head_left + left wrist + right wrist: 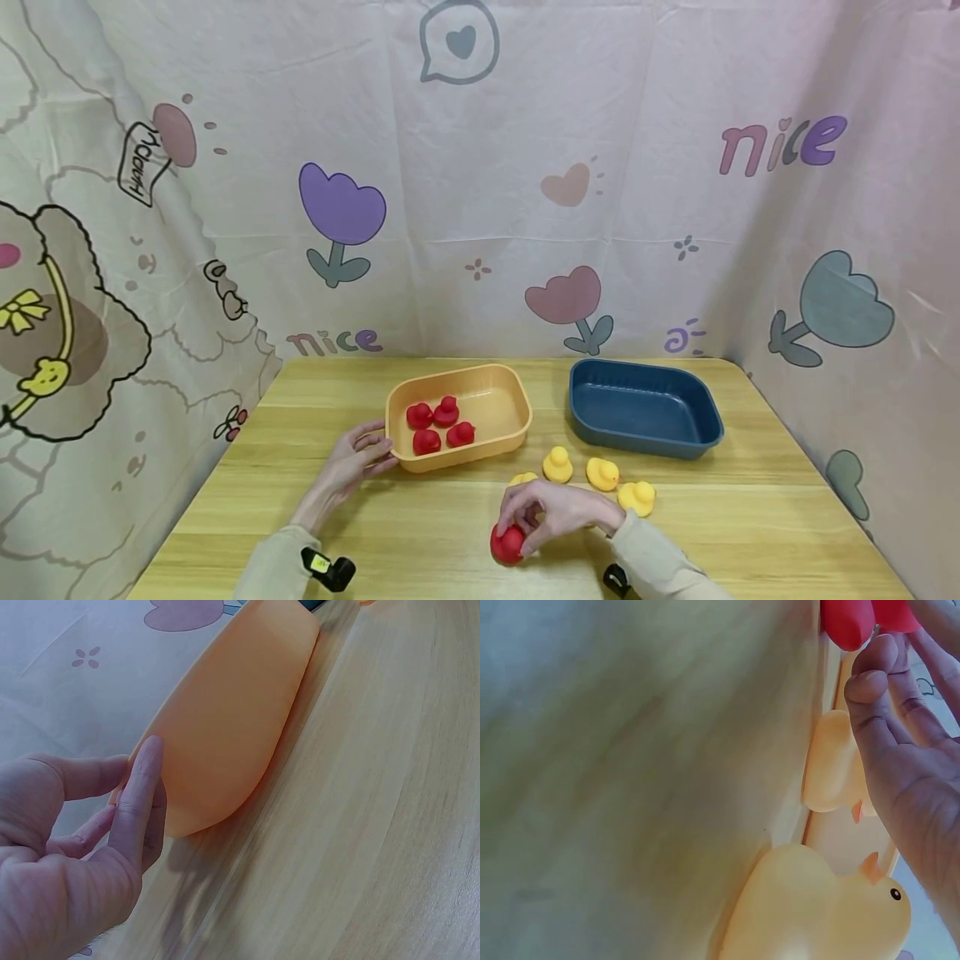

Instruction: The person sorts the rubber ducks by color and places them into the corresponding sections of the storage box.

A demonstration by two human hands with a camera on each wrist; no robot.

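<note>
My left hand point(358, 457) grips the left end of a light orange plastic tray point(491, 445). Its thumb and fingers lie on the rim, as the left wrist view of the tray wall point(232, 712) shows. Several red rubber ducks point(427, 442) sit in the left half of that tray. Nearer the front of the table, my right hand point(558, 508) holds another red rubber duck point(507, 546) between thumb and fingers, at the tabletop. In the right wrist view, part of this red duck point(846, 622) appears at the top, beyond the fingertips.
Several yellow rubber ducks point(602, 474) stand behind and beside the right hand, one partly hidden by it. A dark blue tray point(645, 444) with nothing in it stands at the back right. A printed curtain point(480, 208) hangs behind the wooden table point(420, 542).
</note>
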